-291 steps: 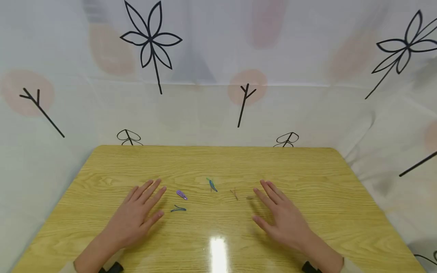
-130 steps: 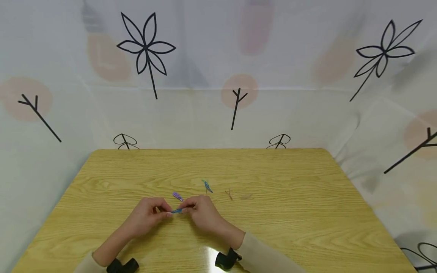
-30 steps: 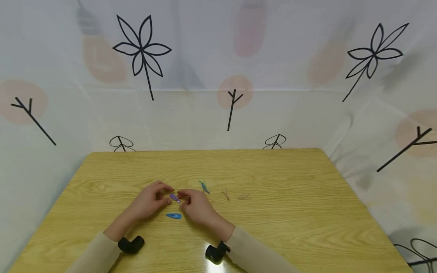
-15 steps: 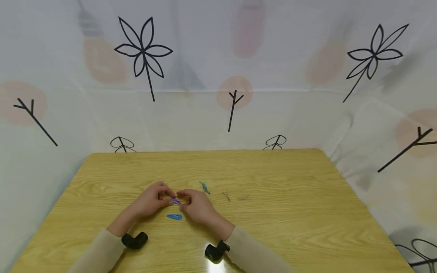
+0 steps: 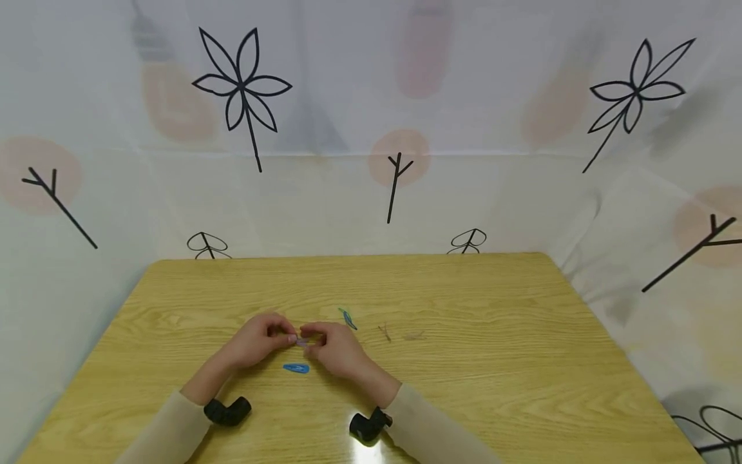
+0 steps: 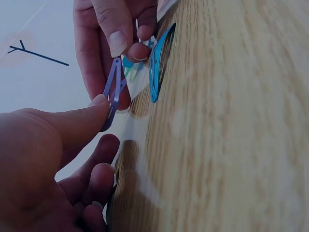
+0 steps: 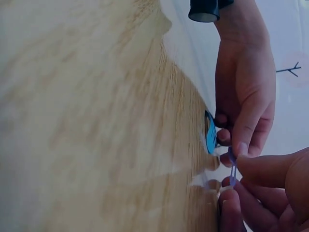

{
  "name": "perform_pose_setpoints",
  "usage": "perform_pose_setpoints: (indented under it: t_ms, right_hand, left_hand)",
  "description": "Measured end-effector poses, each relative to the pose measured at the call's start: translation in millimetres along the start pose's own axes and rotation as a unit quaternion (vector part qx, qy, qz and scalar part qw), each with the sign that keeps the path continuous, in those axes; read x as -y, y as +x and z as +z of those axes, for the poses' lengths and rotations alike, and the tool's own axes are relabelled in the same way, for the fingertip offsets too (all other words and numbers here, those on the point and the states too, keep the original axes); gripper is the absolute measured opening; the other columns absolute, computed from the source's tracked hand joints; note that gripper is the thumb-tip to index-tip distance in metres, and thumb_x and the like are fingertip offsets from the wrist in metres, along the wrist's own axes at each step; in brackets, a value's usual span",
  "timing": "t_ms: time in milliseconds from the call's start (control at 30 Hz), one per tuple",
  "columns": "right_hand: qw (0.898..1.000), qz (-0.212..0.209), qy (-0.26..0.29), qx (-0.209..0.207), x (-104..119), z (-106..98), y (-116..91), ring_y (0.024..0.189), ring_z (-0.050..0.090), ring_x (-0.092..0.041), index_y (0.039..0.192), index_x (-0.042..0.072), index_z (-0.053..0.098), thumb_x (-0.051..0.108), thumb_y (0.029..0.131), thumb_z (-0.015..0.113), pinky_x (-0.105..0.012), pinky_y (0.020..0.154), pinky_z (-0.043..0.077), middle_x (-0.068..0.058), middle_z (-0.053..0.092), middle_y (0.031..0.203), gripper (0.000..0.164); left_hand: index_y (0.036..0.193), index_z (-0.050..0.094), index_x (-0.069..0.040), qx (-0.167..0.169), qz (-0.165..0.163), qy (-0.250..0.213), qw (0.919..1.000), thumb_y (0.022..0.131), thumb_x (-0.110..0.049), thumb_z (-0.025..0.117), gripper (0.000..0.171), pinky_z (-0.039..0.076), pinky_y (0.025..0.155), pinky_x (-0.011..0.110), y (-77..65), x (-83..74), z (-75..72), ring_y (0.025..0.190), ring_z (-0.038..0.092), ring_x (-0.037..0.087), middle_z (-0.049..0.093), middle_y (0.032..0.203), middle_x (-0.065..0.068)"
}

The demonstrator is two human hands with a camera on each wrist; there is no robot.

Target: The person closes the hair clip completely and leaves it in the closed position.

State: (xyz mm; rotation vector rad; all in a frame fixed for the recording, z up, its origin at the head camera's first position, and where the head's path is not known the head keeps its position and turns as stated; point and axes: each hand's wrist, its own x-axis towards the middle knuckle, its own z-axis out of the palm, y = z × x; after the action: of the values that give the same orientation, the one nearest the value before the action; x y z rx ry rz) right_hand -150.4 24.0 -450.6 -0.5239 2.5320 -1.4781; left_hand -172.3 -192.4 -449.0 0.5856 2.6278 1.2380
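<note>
A purple snap hair clip (image 6: 112, 94) is held between both hands just above the table, its inner tongue standing away from its frame. My left hand (image 5: 255, 340) pinches the wide end between thumb and fingers. At the narrow tip, the thumb and a finger of my right hand (image 5: 339, 351) hold the clip from the other side. Fingers cover much of it in the head view (image 5: 301, 342). Nearer to me, a blue snap hair clip (image 5: 296, 368) lies flat on the wood, touched by neither hand.
Beyond the right hand lie a blue clip with a green one (image 5: 348, 318), a brownish V-shaped clip (image 5: 385, 332) and a faint tan clip (image 5: 414, 336). The wooden table (image 5: 464, 386) reaches back to a patterned cloth (image 5: 324, 200).
The blue clip, spread in a V at first, was handled by both hands and now lies flat nearer me. Both hands moved to the purple clip, lifted it and tilted it.
</note>
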Motion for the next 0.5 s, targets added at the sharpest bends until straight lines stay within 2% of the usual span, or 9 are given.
perform_pose_setpoints:
  t_ms: [100,233,367,500]
  right_hand:
    - [1.0,-0.004,0.004,0.004,0.5,-2.0,0.4,0.076,0.058,-0.004,0.118,0.008,0.073,0.007,0.086,0.073,-0.023,0.066,0.048,0.0,0.072,0.103,0.031]
    - [1.0,-0.016,0.002,0.012,2.3,-6.3,0.1,0.086,0.063,-0.006,0.115,0.008,0.074,0.01,0.088,0.072,-0.024,0.074,0.05,-0.001,0.073,0.108,0.027]
    - [1.0,-0.025,0.004,0.018,4.0,-8.3,-1.2,0.089,0.065,-0.008,0.113,0.007,0.075,0.01,0.09,0.071,-0.025,0.077,0.051,-0.002,0.073,0.107,0.023]
    - [1.0,-0.026,0.01,0.006,6.3,-9.3,-2.3,0.087,0.065,-0.006,0.111,0.006,0.074,0.008,0.091,0.071,-0.025,0.077,0.051,0.001,0.073,0.102,0.02]
  left_hand:
    - [0.093,0.072,-0.016,0.005,0.006,-0.021,0.9998,0.096,-0.022,0.069,0.008,0.046,0.071,0.03,-1.9,-2.1,-0.2,0.08,0.056,0.017,0.065,0.092,-0.002]
    - [0.094,0.072,-0.018,0.007,0.017,-0.025,0.9995,0.096,-0.025,0.068,0.008,0.048,0.073,0.03,-4.4,-5.0,1.3,0.081,0.058,0.016,0.066,0.09,-0.004]
    - [0.094,0.072,-0.02,-0.005,0.017,-0.023,0.9996,0.096,-0.027,0.069,0.008,0.048,0.073,0.03,-5.5,-5.7,3.8,0.081,0.059,0.015,0.066,0.09,-0.005]
    - [0.095,0.073,-0.017,-0.022,0.016,-0.036,0.999,0.096,-0.025,0.07,0.008,0.048,0.07,0.029,-6.1,-6.8,4.4,0.08,0.059,0.016,0.067,0.09,-0.003]
